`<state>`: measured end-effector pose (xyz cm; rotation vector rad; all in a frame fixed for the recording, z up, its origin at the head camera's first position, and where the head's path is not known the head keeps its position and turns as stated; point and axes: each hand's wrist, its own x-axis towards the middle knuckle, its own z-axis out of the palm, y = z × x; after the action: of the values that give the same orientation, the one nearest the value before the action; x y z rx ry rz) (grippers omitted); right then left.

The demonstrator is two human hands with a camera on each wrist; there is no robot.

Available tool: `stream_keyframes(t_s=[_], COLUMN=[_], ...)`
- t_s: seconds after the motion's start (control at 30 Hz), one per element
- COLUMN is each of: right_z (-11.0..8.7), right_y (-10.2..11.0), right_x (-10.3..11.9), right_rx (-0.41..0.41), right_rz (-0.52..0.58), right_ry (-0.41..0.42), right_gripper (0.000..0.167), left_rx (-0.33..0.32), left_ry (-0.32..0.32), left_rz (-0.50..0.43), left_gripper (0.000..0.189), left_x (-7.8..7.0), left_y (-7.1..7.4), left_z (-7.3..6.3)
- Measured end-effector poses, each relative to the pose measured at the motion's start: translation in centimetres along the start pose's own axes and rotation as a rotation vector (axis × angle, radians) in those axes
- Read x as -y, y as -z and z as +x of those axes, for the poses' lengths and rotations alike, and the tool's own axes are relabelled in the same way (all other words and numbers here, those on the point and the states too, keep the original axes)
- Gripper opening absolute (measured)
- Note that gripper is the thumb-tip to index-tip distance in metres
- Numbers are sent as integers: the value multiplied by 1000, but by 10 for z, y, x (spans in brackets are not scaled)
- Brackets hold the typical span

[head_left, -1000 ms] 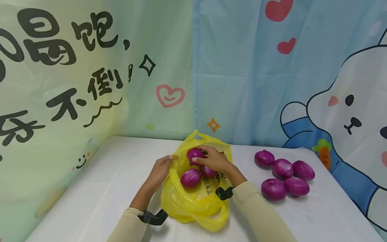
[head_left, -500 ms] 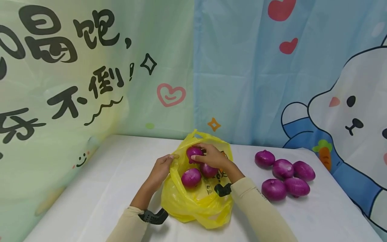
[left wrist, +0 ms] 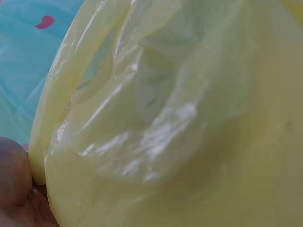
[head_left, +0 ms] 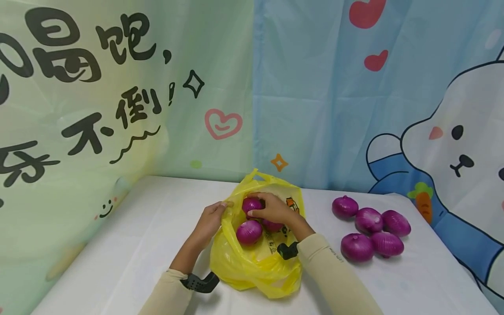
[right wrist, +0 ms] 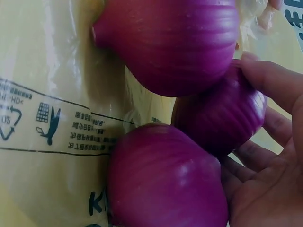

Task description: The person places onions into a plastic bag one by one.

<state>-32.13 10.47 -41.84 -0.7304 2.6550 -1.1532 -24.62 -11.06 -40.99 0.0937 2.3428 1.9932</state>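
A yellow plastic bag stands with its mouth spread, and three red onions show inside it. My left hand pinches the bag's left rim; in the left wrist view its fingers lie at the edge of the thin plastic. Inside the bag, my right hand holds the farthest red onion between thumb and fingers. That held onion touches another onion in the right wrist view. A nearer onion lies in front, and a third onion sits partly hidden under my right hand.
Several more red onions lie grouped on the white table, right of the bag. Behind the table hangs a printed cloth with hearts and a cartoon animal. Dark devices are strapped to both wrists.
My right hand has lowered slightly with the onion, which now rests deeper in the bag, close to the others. The left hand stays at the rim, and the onions on the table have not moved.
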Motion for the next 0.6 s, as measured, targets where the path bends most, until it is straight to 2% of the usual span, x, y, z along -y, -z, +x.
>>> stream_keyframes(t_s=[0.1, 0.33, 0.6], right_z=[0, -7, -7], right_y=[0, 3, 5], right_x=[2, -1, -2], right_rx=[18, 37, 7], right_rz=[-4, -18, 12], right_ry=[-1, 5, 47], right_gripper=[56, 54, 48], left_rx=[-1, -3, -28], left_ry=[-12, -2, -12], left_rz=[-13, -6, -1], left_gripper=[40, 41, 40], left_x=[18, 20, 19], left_y=[3, -1, 1], left_z=[10, 10, 12])
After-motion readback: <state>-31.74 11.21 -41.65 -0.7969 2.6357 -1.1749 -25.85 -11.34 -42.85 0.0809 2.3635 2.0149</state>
